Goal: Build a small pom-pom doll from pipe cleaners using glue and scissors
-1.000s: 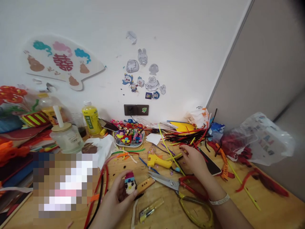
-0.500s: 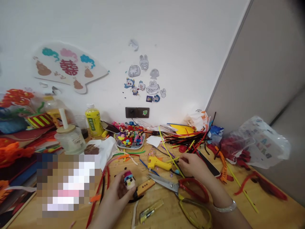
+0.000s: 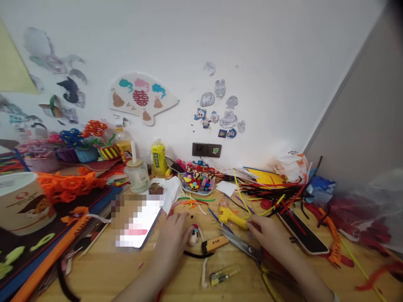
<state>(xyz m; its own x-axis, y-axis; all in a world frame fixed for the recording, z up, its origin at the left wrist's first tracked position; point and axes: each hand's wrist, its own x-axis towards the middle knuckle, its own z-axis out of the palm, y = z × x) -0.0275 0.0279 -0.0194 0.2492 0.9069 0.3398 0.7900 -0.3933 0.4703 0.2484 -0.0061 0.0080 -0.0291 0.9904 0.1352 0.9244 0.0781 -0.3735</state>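
My left hand (image 3: 172,237) lies low over the table with its fingers stretched forward, above red craft strips partly hidden beneath it. Beside its thumb is a small doll-like figure (image 3: 193,235) with a pale face and a red and blue top, apparently resting on the table. My right hand (image 3: 269,233) has its thumb and fingers closed at the handle end of a yellow glue gun (image 3: 231,217). Large scissors (image 3: 241,244) lie beneath and left of my right hand, their handles partly covered by the forearm. An orange and black tool (image 3: 217,244) sits between the hands.
A tray (image 3: 206,193) of colourful small figures stands at the back. Black and red strips (image 3: 261,192) are heaped behind my right hand. Phones lie at left (image 3: 147,228) and right (image 3: 310,237). A paper cup (image 3: 27,203) and a drink bottle (image 3: 158,156) stand left.
The view has swung left. My left hand has let go of the small figure and stretched forward beside it. My right hand has come to the glue gun's handle.
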